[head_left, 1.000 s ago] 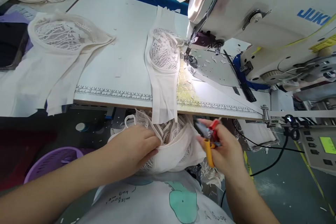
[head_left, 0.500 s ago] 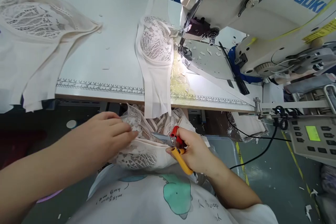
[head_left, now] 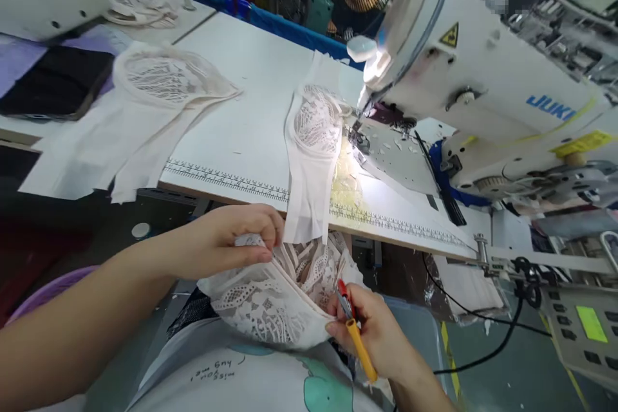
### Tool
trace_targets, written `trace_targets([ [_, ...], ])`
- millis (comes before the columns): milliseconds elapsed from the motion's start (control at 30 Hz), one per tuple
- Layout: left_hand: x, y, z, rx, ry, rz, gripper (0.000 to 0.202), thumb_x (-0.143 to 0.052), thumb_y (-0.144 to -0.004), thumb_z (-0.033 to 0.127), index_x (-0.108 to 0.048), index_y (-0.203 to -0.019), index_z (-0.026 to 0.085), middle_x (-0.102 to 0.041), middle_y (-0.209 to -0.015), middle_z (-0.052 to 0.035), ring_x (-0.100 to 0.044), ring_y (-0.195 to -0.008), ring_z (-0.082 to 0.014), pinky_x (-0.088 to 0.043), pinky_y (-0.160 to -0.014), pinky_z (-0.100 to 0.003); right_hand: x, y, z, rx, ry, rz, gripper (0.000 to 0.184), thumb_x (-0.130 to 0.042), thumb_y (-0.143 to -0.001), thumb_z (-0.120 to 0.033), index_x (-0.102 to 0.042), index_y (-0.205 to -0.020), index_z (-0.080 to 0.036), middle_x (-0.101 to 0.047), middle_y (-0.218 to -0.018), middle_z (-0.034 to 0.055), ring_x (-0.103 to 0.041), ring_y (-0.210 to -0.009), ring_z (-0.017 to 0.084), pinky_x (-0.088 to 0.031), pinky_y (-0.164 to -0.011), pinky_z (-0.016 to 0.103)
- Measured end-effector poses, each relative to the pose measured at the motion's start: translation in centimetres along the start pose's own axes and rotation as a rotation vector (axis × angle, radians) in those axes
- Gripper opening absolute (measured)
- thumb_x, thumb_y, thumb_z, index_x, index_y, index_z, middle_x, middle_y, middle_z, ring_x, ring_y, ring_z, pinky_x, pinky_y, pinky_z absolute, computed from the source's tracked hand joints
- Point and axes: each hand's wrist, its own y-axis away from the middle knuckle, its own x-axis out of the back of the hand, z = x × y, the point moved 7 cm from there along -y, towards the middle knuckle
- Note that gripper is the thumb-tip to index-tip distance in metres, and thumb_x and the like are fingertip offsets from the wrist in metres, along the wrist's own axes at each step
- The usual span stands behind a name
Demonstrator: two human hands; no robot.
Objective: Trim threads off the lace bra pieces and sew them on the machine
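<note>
A cream lace bra (head_left: 263,309) lies across my lap, its long edge running between my two hands. My left hand (head_left: 241,238) pinches the upper edge of the fabric at the left. Over at the right end, my right hand (head_left: 369,325) holds scissors (head_left: 355,335) with red and yellow handles, and its thumb and fingertip also nip the bra's edge. The blades lie along the fingers, off the fabric. Behind, another lace bra piece (head_left: 316,125) rests on the table beside the needle, its lower end hanging over the front edge.
A lit JUKI sewing machine (head_left: 463,71) stands on the white table (head_left: 232,135), which has a ruler strip along its front. Another bra piece (head_left: 164,87) and a black phone (head_left: 58,80) lie at the left. A control panel (head_left: 579,322) is at the right.
My view has tilted up and left. The left hand now grips the bra's edge; the right hand has turned the scissors back from the fabric and pinches the edge too.
</note>
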Motion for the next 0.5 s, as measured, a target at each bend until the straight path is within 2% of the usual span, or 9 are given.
trace_targets([
  [67, -0.6, -0.9, 0.2, 0.047, 0.012, -0.021, 0.015, -0.047, -0.085, 0.025, -0.056, -0.075, 0.018, -0.064, -0.085, -0.0037, -0.057, -0.076, -0.0139, -0.044, -0.066, -0.021, 0.4, 0.3, 0.3, -0.001, 0.018, 0.003, 0.019, -0.059, -0.073, -0.029, -0.042, -0.069, -0.02, -0.04, -0.064, -0.0038, -0.033, -0.057, 0.01, -0.029, -0.049, 0.021],
  [167, -1.4, -2.0, 0.7, 0.138, -0.042, -0.025, 0.017, -0.047, -0.081, 0.03, -0.055, -0.073, 0.018, -0.057, -0.062, 0.0011, -0.049, -0.055, -0.012, -0.037, -0.05, -0.02, 1.5, 0.4, -0.3, -0.021, 0.075, 0.045, 0.017, -0.062, -0.073, -0.031, -0.049, -0.072, -0.019, -0.041, -0.063, -0.004, -0.035, -0.056, 0.011, -0.03, -0.05, 0.022],
  [233, -1.6, -2.5, 1.4, 0.171, -0.069, 0.001, 0.016, -0.046, -0.079, 0.03, -0.052, -0.068, 0.019, -0.052, -0.055, 0.0031, -0.043, -0.048, -0.011, -0.031, -0.044, -0.02, 2.3, -0.1, -1.8, 0.0, 0.087, 0.124, 0.019, -0.065, -0.072, -0.032, -0.057, -0.083, -0.019, -0.042, -0.063, -0.0042, -0.036, -0.055, 0.011, -0.033, -0.05, 0.022],
  [300, -2.0, -2.9, 2.1, 0.205, -0.064, -0.003, 0.014, -0.045, -0.078, 0.028, -0.05, -0.068, 0.02, -0.054, -0.054, 0.0029, -0.046, -0.047, -0.0118, -0.032, -0.043, -0.02, 2.7, -1.1, -3.9, 0.059, 0.061, 0.194, 0.026, -0.067, -0.071, -0.034, -0.059, -0.09, -0.018, -0.043, -0.063, -0.0041, -0.038, -0.054, 0.011, -0.035, -0.05, 0.022],
  [400, -2.4, -3.5, 2.8, 0.24, -0.054, -0.013, 0.01, -0.044, -0.075, 0.024, -0.049, -0.067, 0.02, -0.06, -0.062, 0.0004, -0.053, -0.055, -0.0143, -0.038, -0.048, -0.022, 2.2, -2.8, -6.8, 0.177, 0.042, 0.254, 0.021, -0.067, -0.07, -0.034, -0.055, -0.077, -0.019, -0.044, -0.063, -0.0038, -0.038, -0.054, 0.011, -0.034, -0.048, 0.021],
  [500, -2.8, -3.6, 2.5, 0.23, 0.061, -0.009, 0.009, -0.045, -0.075, 0.026, -0.049, -0.07, 0.019, -0.061, -0.066, -0.0001, -0.056, -0.061, -0.0149, -0.042, -0.052, -0.022, 1.5, -4.1, -7.9, 0.243, 0.017, 0.285, 0.026, -0.066, -0.071, -0.033, -0.044, -0.066, -0.02, -0.043, -0.062, -0.004, -0.035, -0.054, 0.01, -0.031, -0.046, 0.021],
])
